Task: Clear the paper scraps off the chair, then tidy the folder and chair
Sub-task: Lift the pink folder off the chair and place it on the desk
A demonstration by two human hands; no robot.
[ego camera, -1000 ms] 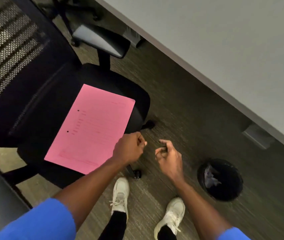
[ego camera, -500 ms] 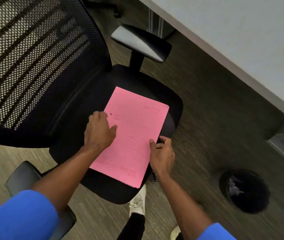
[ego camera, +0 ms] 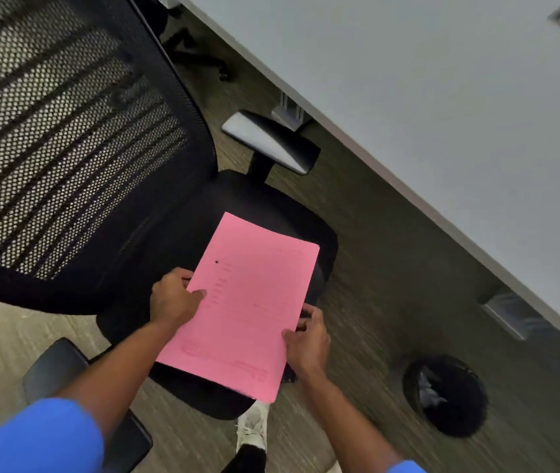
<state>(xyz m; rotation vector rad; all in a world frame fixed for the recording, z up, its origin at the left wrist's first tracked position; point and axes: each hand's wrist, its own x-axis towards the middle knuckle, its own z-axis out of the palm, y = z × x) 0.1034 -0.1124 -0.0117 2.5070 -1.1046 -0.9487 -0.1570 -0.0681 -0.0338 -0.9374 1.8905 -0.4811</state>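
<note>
Left hand point(ego camera: 174, 297) and right hand point(ego camera: 307, 337) pinch opposite long edges of the pink folder point(ego camera: 248, 302) over the chair seat point(ego camera: 319, 233)'s front edge; thin, light, likely floppy.

This is an office. A black mesh-backed swivel chair point(ego camera: 77, 158) with padded armrests stands beside a long pale grey tabletop point(ego camera: 442, 107) on metal brackets. The floor is dark woven carpet point(ego camera: 391, 268) (commercial style), with a round black wastebasket point(ego camera: 445, 397) lined with a bag.
</note>
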